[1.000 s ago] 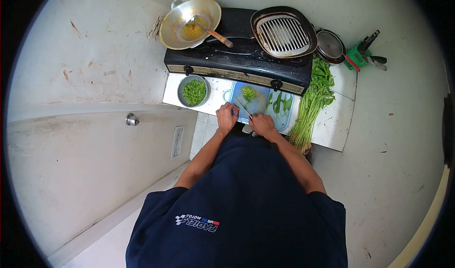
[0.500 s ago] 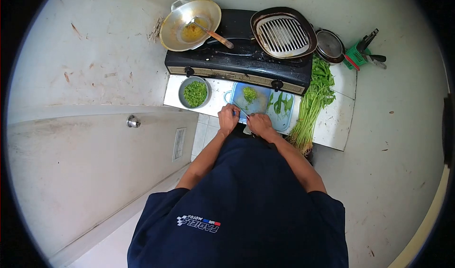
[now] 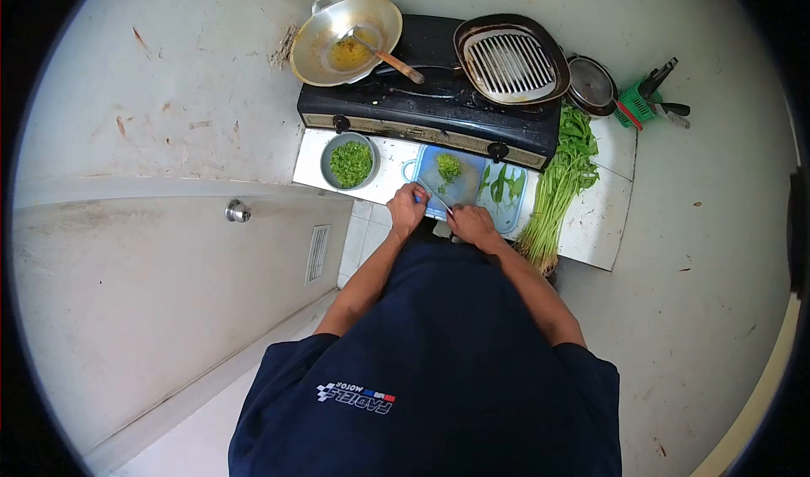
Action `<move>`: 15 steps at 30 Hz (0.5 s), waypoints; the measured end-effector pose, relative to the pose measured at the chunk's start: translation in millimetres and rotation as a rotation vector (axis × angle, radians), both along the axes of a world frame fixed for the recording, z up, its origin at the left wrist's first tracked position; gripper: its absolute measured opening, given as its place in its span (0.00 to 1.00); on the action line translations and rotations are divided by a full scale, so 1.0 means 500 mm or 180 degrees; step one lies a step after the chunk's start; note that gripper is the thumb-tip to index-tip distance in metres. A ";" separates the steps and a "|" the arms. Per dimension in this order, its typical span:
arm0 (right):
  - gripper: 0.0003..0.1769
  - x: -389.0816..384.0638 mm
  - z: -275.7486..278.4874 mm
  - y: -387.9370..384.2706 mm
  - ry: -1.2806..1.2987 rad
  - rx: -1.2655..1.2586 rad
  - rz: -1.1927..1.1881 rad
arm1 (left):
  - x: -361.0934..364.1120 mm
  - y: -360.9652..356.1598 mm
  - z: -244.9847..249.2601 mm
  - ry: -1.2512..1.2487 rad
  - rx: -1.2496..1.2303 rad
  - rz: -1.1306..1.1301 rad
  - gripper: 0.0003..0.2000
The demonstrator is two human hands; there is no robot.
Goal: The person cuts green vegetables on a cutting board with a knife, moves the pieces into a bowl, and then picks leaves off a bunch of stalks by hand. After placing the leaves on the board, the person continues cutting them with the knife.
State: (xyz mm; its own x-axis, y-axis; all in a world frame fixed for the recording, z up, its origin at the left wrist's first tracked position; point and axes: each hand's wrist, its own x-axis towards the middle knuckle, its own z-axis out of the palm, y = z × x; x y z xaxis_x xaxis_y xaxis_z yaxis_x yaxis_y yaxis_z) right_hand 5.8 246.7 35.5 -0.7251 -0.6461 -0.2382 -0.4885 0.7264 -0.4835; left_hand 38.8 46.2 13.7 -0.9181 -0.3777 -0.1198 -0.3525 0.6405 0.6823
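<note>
Clearly, the right hand [image 3: 472, 222] has its grip closed around a knife [image 3: 438, 197], whose blade slants away to the left over the cutting board [image 3: 467, 188]. The left hand [image 3: 407, 205] is at the board's near left corner, just beside the blade, fingers drawn close together; whether anything is in its grip, I cannot tell.

The blue board lies along the front edge of the tabletop [image 3: 390, 173]. A small heap of chopped greens [image 3: 448, 167] sits toward the board's far edge, left of centre, and several loose leaves [image 3: 504, 187] lie spread over its right part. Near the tabletop's front left corner stands a grey bowl [image 3: 377, 152] full of finely cut greens [image 3: 349, 164]. To the right of the board, a long leafy bunch [image 3: 565, 177] stretches from beside the stove to the front edge, its root ends poking past it.

Behind the board, the black stove [image 3: 363, 104] carries a wok [image 3: 309, 55] at its left end, with a wooden-handled utensil [image 3: 396, 63] resting inside, and a ridged grill pan [image 3: 511, 63] at its right. Beyond that, toward the tabletop's back right corner, are a round pan [image 3: 591, 82] and a green basket [image 3: 633, 105] of utensils.
</note>
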 end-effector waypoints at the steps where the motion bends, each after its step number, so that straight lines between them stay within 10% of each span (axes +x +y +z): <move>1: 0.22 0.000 -0.003 -0.001 -0.0017 0.0062 0.0047 | 0.002 -0.001 -0.002 -0.0015 0.0051 0.0022 0.08; 15: 0.22 -0.023 -0.008 -0.019 0.0137 0.0262 0.0210 | 0.003 -0.006 -0.006 -0.0254 -0.0230 0.0366 0.15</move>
State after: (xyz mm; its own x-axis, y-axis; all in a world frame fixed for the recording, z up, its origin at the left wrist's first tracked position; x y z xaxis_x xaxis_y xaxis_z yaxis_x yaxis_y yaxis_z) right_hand -5.9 237.1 31.4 -0.6923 -0.6724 -0.2619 -0.5556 0.7284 -0.4009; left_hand 40.1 43.4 10.5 -0.8570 -0.4900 -0.1594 -0.4776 0.6391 0.6029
